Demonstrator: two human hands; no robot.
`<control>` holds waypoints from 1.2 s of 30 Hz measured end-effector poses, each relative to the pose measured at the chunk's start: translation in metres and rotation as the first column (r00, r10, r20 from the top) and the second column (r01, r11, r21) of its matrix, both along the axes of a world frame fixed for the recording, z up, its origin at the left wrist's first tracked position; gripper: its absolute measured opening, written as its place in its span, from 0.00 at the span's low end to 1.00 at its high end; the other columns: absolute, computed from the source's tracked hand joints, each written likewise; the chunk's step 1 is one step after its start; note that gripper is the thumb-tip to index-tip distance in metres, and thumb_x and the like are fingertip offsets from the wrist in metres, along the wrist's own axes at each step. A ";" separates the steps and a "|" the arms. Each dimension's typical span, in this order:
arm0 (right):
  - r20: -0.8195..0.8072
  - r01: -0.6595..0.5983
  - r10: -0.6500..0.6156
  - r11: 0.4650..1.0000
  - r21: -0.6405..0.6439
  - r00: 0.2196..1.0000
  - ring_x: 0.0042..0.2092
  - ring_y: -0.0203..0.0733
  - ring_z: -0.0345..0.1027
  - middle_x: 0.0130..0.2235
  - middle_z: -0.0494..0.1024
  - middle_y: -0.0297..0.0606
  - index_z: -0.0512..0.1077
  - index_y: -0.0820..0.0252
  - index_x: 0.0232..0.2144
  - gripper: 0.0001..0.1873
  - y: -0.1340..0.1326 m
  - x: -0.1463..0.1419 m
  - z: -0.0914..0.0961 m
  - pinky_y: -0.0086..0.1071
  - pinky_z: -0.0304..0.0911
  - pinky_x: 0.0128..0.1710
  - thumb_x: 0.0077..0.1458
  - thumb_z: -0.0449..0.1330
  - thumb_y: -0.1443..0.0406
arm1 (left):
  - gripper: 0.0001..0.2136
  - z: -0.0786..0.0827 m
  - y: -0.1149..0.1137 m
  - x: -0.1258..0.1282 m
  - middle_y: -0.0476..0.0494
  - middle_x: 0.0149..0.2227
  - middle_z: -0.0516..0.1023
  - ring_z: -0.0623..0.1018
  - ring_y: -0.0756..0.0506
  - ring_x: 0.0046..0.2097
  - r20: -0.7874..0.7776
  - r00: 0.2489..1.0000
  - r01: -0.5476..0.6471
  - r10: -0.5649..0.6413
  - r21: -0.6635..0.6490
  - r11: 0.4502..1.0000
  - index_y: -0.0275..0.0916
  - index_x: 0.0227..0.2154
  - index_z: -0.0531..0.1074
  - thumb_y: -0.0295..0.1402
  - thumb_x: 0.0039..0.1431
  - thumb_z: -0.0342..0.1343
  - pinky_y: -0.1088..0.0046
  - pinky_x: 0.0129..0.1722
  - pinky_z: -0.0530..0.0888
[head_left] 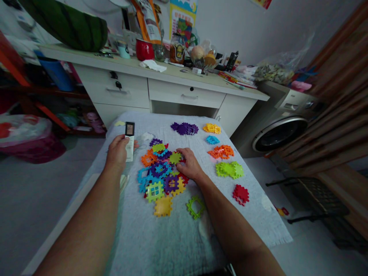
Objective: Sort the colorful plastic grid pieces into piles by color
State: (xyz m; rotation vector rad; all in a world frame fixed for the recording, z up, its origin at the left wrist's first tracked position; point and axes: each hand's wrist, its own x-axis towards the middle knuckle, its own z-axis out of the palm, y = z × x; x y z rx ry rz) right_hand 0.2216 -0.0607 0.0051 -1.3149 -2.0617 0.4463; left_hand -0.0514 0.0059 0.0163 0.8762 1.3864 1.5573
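A mixed heap of coloured plastic interlocking tiles (160, 170) lies in the middle of a small table covered with a pale cloth (161, 237). My right hand (189, 164) rests on the heap's right edge, fingers curled over a green tile (175, 157). My left hand (118, 151) is closed round a white remote control (130, 142) with a small dark screen, at the table's left side. Sorted piles lie to the right: purple (184, 128), yellow (212, 128), blue (212, 140), orange (221, 151), green (230, 169) and red (240, 194).
A white desk with drawers (184, 94) stands behind the table, crowded with a watermelon (69, 25), a red pot (144, 50), jars and packets. A washing machine (280, 132) is at the right, a dark rack (316, 199) on the floor beside it, shelves and bags at the left.
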 end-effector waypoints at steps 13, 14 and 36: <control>0.037 -0.011 0.011 1.000 -0.019 0.999 0.51 0.47 0.62 0.48 0.69 0.43 0.66 0.62 0.53 0.30 -0.001 -0.001 -0.005 0.42 0.58 0.56 0.44 0.60 0.68 | 0.13 0.001 -0.003 0.000 0.50 0.24 0.77 0.78 0.48 0.25 -0.017 0.998 0.054 -0.052 0.081 0.995 0.37 0.37 0.69 0.36 0.48 0.55 0.75 0.26 0.74; 0.042 -0.010 0.010 1.000 -0.022 0.999 0.51 0.47 0.62 0.48 0.69 0.43 0.66 0.61 0.53 0.30 -0.001 -0.001 -0.005 0.42 0.58 0.56 0.44 0.60 0.68 | 0.13 0.001 -0.003 -0.001 0.50 0.24 0.77 0.78 0.48 0.26 -0.014 0.998 0.064 -0.063 0.092 0.994 0.37 0.36 0.69 0.37 0.48 0.56 0.75 0.27 0.75; -0.090 0.004 -0.008 0.999 -0.036 0.996 0.50 0.46 0.63 0.47 0.68 0.43 0.63 0.62 0.56 0.35 -0.002 0.002 -0.003 0.42 0.60 0.55 0.42 0.59 0.67 | 0.14 0.005 -0.006 0.003 0.51 0.23 0.75 0.76 0.48 0.24 0.000 1.000 0.011 -0.011 0.092 0.996 0.38 0.37 0.68 0.36 0.46 0.54 0.73 0.28 0.75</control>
